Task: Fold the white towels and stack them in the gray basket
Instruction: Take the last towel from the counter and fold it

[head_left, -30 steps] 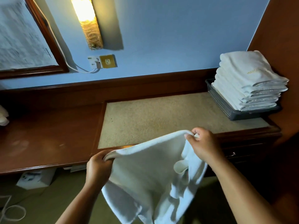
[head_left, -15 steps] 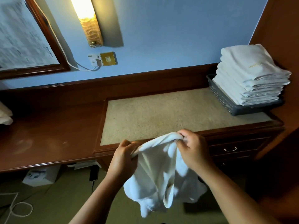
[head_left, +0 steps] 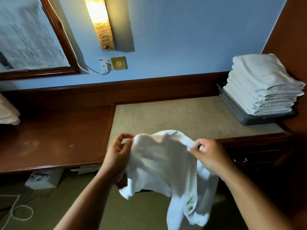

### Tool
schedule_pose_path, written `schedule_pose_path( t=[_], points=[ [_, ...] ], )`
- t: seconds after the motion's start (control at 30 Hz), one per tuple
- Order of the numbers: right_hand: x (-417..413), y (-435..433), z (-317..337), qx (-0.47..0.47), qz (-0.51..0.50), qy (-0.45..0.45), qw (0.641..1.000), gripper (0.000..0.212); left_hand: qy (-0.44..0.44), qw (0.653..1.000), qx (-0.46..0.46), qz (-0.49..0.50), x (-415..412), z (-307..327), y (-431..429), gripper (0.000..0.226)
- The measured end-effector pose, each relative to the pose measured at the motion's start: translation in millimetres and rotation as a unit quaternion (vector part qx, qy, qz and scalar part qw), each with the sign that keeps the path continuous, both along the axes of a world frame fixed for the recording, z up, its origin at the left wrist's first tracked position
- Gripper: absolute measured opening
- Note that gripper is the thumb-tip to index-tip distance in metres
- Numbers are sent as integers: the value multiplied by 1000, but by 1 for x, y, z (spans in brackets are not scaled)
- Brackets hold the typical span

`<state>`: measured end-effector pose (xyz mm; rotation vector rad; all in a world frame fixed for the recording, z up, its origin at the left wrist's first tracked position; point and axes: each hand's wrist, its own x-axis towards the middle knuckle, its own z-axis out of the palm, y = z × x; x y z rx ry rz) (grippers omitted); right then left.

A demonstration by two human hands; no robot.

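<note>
Pinching white towel (head_left: 162, 165) top edge, left hand (head_left: 117, 151) and right hand (head_left: 211, 156) apart, length hanging down.

**Single head-worn wide-angle view, facing forward and down**

The camera sits above and behind the left hand (head_left: 118, 151) and the right hand (head_left: 210, 156). Both forearms enter from the bottom edge, close to the lens, and the hands hold the white towel (head_left: 162, 165) at lower centre. The view looks across the wooden desk (head_left: 54, 138) at mid range toward the blue wall (head_left: 182, 39), the farthest surface. The gray basket (head_left: 235, 110) falls at the right edge, a wooden frame (head_left: 63, 70) at upper left, and the floor (head_left: 116, 213) along the bottom. Vertical lines such as the wall lamp (head_left: 99, 22) lean visibly.
</note>
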<state>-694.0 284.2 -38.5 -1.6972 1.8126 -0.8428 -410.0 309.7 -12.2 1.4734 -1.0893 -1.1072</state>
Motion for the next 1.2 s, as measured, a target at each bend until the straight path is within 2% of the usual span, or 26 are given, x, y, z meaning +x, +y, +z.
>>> schedule_pose_path(
  t=[0.07,0.17,0.23,0.27,0.37,0.4,0.53,0.6,0.67,0.73,0.8,0.87,0.93,1.0,1.1,1.2],
  points=[
    [23,14,1,3,58,-13,998,17,126,991,1,-47,-14,18,4,9],
    [48,33,7,-8,126,-49,991,60,211,969,2,-127,-29,28,6,8],
    [55,39,8,-28,164,-73,983,74,220,963,10,-158,-38,33,9,8],
    [56,40,8,-43,175,-78,981,68,228,959,13,-168,-42,36,10,10],
    [58,43,13,-102,183,-89,974,17,222,957,4,-185,-46,42,10,15],
    [57,43,15,-116,174,-95,973,6,202,960,-2,-191,-45,43,10,15],
    [48,43,14,-138,139,-120,973,8,166,961,-2,-220,-41,43,8,17],
    [41,41,10,-160,103,-131,973,19,86,969,-35,-228,-38,37,5,21],
    [34,39,10,-188,73,-126,971,34,-95,961,-89,-243,-33,27,3,30],
    [31,40,14,-195,59,-113,973,43,-267,913,-136,-276,-30,15,5,42],
    [29,40,17,-189,52,-104,975,42,-384,852,-175,-311,-29,2,11,64],
    [29,39,20,-186,47,-99,976,42,-458,806,-223,-301,-29,-12,14,77],
    [30,37,20,-181,42,-98,978,44,-478,784,-290,-270,-27,-19,13,64],
    [29,34,20,-170,18,-114,979,44,-467,795,-305,-239,-22,-20,12,51],
    [23,28,21,-157,-11,-149,976,45,-371,879,-240,-177,-15,-15,15,44],
    [14,22,22,-110,8,-137,984,41,-252,934,-220,-123,-16,-5,13,28]
  ],
)
